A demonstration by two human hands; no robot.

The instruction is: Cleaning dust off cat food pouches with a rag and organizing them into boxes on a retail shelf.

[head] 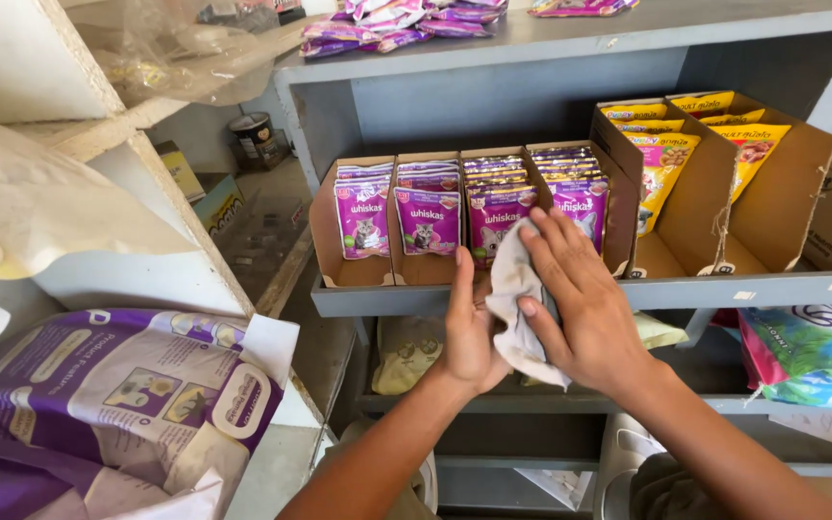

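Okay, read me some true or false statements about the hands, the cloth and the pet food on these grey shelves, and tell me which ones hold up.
1. The right hand presses a pale cloth against something in front of the shelf. True.
2. The left hand is resting on the big purple bag. False: it is at the cloth, beside the right hand.
3. The purple pouches stand in open cardboard trays. True.
4. The yellow pouches are left of the purple ones. False: they are to the right.
5. More purple pouches lie loose on the top shelf. True.
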